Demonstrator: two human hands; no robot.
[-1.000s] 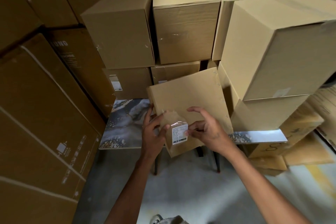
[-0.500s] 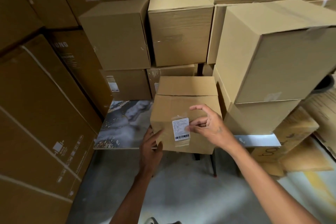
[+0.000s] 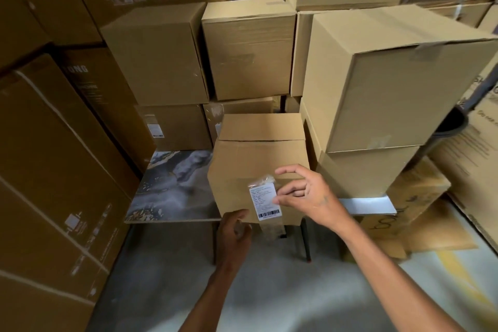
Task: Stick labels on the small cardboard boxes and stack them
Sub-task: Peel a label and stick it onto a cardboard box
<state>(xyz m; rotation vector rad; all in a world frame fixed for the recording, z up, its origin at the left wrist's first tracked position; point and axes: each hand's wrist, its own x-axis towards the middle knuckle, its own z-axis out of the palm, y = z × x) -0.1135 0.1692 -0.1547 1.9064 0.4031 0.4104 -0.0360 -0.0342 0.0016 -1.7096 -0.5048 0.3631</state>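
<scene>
Your small box (image 3: pixel 258 167) sits on the front edge of the marble-pattern table (image 3: pixel 172 186), its near face tilted toward you. The white barcode label (image 3: pixel 265 201) is on that face, inside a clear tape strip (image 3: pixel 270 229) whose lower end hangs loose past the box's bottom edge.

Your right hand (image 3: pixel 304 191) has its fingers spread and lightly curled, fingertips touching the label's right edge, thumb lifted above it; it is pressing, not pinching. Your left hand (image 3: pixel 234 234) sits at the box's lower left corner, fingers curled; too blurred to tell if it grips the box or only braces it.

Risks from here:
- The loose tape tail can fold onto itself or snag if you don't wrap it under.
- The label's top looks crinkled; one-sided pressure may leave it creased or lifting.
- The box overhangs the table edge, so a hard push could tip it off.
- The stacked boxes (image 3: pixel 382 81) stand just beside on the right; a careless lift may knock them.
</scene>
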